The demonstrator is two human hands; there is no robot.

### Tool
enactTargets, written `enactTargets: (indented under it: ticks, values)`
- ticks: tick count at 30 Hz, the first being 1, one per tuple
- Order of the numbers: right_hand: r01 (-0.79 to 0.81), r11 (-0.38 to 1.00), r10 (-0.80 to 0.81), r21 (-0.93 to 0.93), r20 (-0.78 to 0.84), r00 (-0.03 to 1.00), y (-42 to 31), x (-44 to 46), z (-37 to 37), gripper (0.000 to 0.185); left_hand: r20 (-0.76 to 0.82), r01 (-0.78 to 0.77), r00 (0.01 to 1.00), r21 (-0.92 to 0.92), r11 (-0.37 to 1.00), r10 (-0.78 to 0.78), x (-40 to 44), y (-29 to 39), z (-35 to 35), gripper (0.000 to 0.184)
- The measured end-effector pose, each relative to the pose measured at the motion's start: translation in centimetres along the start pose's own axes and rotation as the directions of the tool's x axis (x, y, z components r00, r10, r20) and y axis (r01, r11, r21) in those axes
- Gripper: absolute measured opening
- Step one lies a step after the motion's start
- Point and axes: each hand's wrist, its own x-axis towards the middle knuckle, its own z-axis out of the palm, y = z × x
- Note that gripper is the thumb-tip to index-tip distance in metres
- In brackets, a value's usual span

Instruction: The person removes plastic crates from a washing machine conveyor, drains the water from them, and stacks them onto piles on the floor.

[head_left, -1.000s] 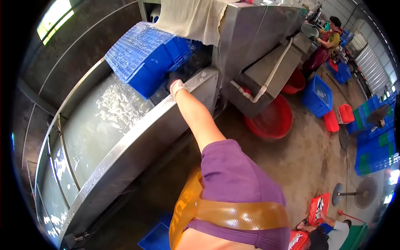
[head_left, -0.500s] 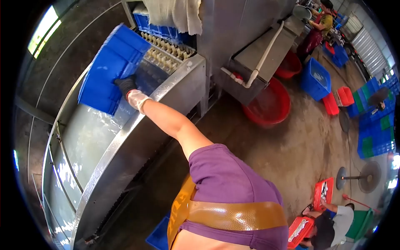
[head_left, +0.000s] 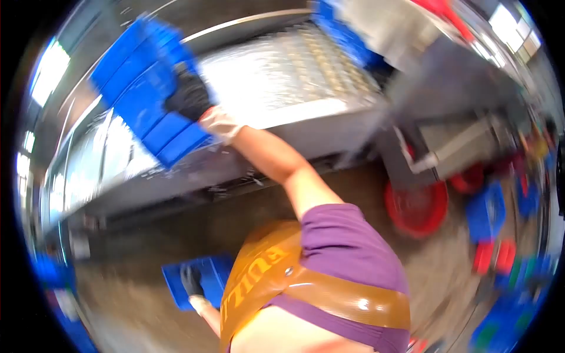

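Note:
My right hand [head_left: 191, 100], in a dark glove with a clear plastic cuff, is closed on a blue plastic crate [head_left: 138, 82]. The crate is tilted over the near rim of a long metal water tank [head_left: 294, 115], and drops of water show below it. My left hand [head_left: 192, 281], also in a dark glove, is low at my left side with its fingers stretched out. It appears in front of a second blue crate [head_left: 173, 285] low by the floor; whether it touches that crate I cannot tell.
Rows of pale knobs [head_left: 326, 65] line the tank's far end, where a pale cloth [head_left: 382, 26] hangs from the metal machine. Red tubs [head_left: 416, 209] stand on the floor to the right. Beyond them are a blue bin [head_left: 487, 212] and small red baskets [head_left: 484, 257].
The view has turned and blurred. My right hand has lifted the blue crate from the tank water toward the near rim. My left hand has come into view.

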Motion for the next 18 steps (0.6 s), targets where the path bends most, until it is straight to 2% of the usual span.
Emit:
enactTargets:
  ticks: [1, 3, 4, 5, 6, 7, 8, 9, 10, 12, 13, 14, 16, 18]
  values:
    - [0.201, 0.973, -0.22, -0.116, -0.184, 0.958, 0.7, -0.6, 2.9, 0.077, -0.142, -0.128, 0.983, -0.084, 0.988, 0.115, -1.4, 1.4, 2.5, 0.038]
    - [0.066, 0.997, -0.068, 0.026, 0.087, 0.994, -3.1, -1.1, 2.4, 0.071, -0.197, -0.205, 0.961, -0.032, 0.978, 0.195, -2.5, 4.3, 4.6, 0.041]
    - [0.087, 0.995, -0.09, 0.042, 0.067, 0.994, -4.9, -1.9, 2.6, 0.047, -0.17, -0.239, 0.957, 0.003, 0.971, 0.236, -2.9, 6.1, 5.6, 0.041]
    - [0.077, 0.997, -0.079, 0.015, 0.141, 0.987, -6.2, -3.1, 3.2, 0.046, -0.265, -0.235, 0.931, 0.09, 0.968, 0.251, -3.8, 9.1, 8.2, 0.04]
    - [0.185, 0.982, -0.189, 0.037, 0.182, 0.965, -6.8, -4.6, 3.7, 0.049, -0.271, -0.334, 0.893, 0.136, 0.933, 0.359, -4.0, 11.6, 10.1, 0.042]
    - [0.366, 0.925, -0.377, 0.103, 0.11, 0.92, -6.4, -6.7, 4.8, 0.05, -0.291, -0.38, 0.876, 0.075, 0.922, 0.385, -4.6, 14.3, 12.8, 0.045]
    - [0.531, 0.833, -0.539, 0.159, 0.013, 0.842, -6.2, -8.8, 5.8, 0.052, -0.31, -0.487, 0.811, 0.111, 0.866, 0.496, -4.5, 16.5, 14.8, 0.047]
    - [0.487, 0.849, -0.522, 0.206, 0.176, 0.835, -7.4, -10.5, 5.6, 0.051, -0.311, -0.568, 0.775, 0.038, 0.822, 0.55, -4.2, 18.5, 16.3, 0.05]
    - [0.488, 0.831, -0.543, 0.265, 0.205, 0.814, -8.4, -12.2, 6.2, 0.051, -0.336, -0.593, 0.747, 0.055, 0.804, 0.574, -3.7, 20.2, 16.9, 0.05]
    - [0.502, 0.814, -0.58, 0.294, 0.461, 0.671, -9.2, -15.6, 6.6, 0.045, -0.376, -0.638, 0.685, 0.106, 0.763, 0.625, -2.5, 21.0, 17.2, 0.048]
    - [0.426, 0.814, -0.58, 0.395, 0.529, 0.619, -9.6, -17.4, 6.4, 0.04, -0.392, -0.663, 0.646, 0.138, 0.736, 0.655, -2.1, 20.4, 17.1, 0.046]
    - [0.414, 0.796, -0.604, 0.441, 0.544, 0.583, -9.1, -18.9, 6.5, 0.04, -0.666, -0.667, 0.68, -0.387, 0.637, 0.307, -2.0, 21.2, 18.7, 0.037]
    - [0.419, 0.574, -0.814, 0.703, 0.437, 0.382, -6.1, -20.6, 6.5, 0.035, -0.726, -0.573, 0.67, -0.373, 0.73, 0.155, -0.3, 14.4, 15.4, 0.027]
    - [0.479, 0.563, -0.811, 0.673, 0.336, 0.479, -2.8, -20.4, 5.2, 0.024, -0.759, -0.558, 0.523, 0.039, 0.829, 0.387, 5.3, -3.0, 7.2, 0.02]
